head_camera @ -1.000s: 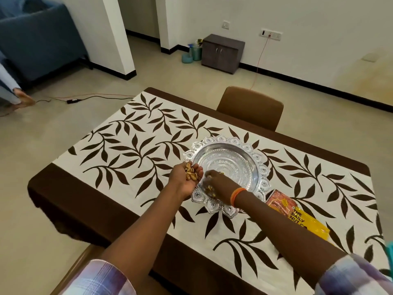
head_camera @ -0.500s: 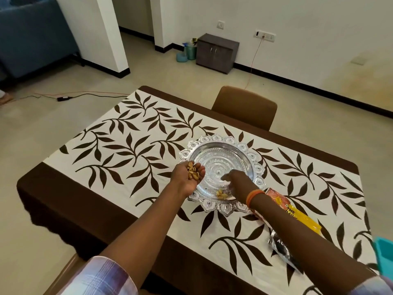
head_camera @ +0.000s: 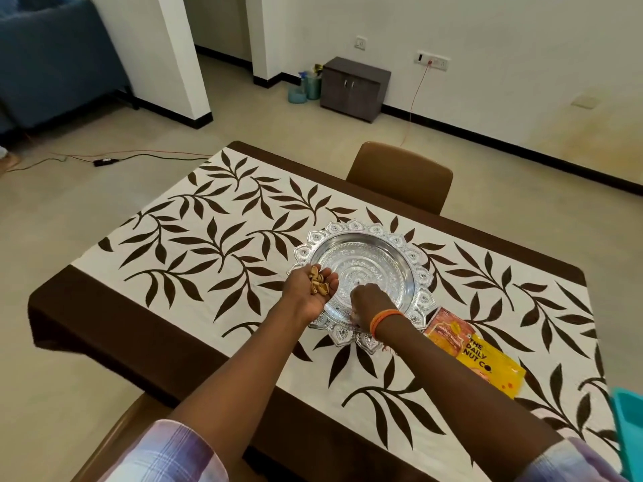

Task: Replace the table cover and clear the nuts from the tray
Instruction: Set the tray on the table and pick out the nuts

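A round silver tray with a scalloped rim sits on the white table cover printed with brown leaves. My left hand is cupped palm-up at the tray's left rim and holds several nut shells. My right hand, with an orange band at the wrist, reaches into the near part of the tray with its fingers curled down. What lies under those fingers is hidden.
A yellow and orange nut packet lies right of the tray. A brown chair stands at the far side, another chair at the near left. A teal object shows at the right edge. A cable runs across the floor.
My right hand has moved back from the tray's right side to its near part, over where the loose nuts lay. My left hand stays cupped with the shells.
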Demonstrator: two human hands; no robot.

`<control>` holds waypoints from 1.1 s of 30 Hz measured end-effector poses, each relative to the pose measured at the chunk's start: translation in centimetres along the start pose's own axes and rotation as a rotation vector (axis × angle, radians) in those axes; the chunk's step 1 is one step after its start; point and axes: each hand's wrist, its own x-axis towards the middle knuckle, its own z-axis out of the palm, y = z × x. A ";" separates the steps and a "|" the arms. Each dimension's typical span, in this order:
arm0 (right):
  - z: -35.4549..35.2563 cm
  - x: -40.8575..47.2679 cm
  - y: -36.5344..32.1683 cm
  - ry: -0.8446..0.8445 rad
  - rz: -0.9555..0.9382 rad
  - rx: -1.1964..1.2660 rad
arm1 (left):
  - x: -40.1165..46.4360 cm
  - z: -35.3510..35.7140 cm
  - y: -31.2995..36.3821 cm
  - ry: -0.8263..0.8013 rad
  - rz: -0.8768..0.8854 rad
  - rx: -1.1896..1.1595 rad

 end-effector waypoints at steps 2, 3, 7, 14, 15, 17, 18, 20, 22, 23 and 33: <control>-0.1 0.0 -0.1 0.017 -0.027 -0.013 | 0.0 0.1 -0.1 0.002 0.003 0.001; -0.1 -0.1 -0.2 0.029 -0.033 -0.022 | 0.0 0.0 -0.1 0.003 0.003 0.004; -0.3 -0.4 0.0 0.042 -0.016 -0.034 | -0.1 0.2 -0.4 -0.005 -0.005 0.015; -1.3 -0.3 1.4 -0.027 -0.056 0.088 | -0.1 0.4 -0.7 -0.006 -0.005 0.019; -1.6 -0.1 1.9 -0.041 -0.041 0.145 | -0.1 0.4 -0.7 -0.006 -0.004 0.020; -2.1 0.0 2.7 -0.068 -0.015 0.231 | -0.1 0.3 -0.7 -0.003 -0.002 0.024; -2.3 0.0 3.0 -0.079 -0.006 0.254 | -0.1 0.3 -0.8 0.000 -0.002 0.023; -2.3 0.0 3.4 -0.089 0.000 0.288 | -0.1 0.1 -0.8 0.003 -0.001 0.025; -2.1 0.0 3.3 -0.095 -0.012 0.313 | -0.1 -0.1 -0.9 0.002 0.001 0.031; -2.0 0.1 3.1 -0.098 -0.023 0.330 | -0.1 -0.1 -0.9 0.000 0.004 0.032; -2.0 0.3 3.9 -0.078 -0.244 0.084 | -0.5 -0.1 -0.9 -0.007 0.009 0.019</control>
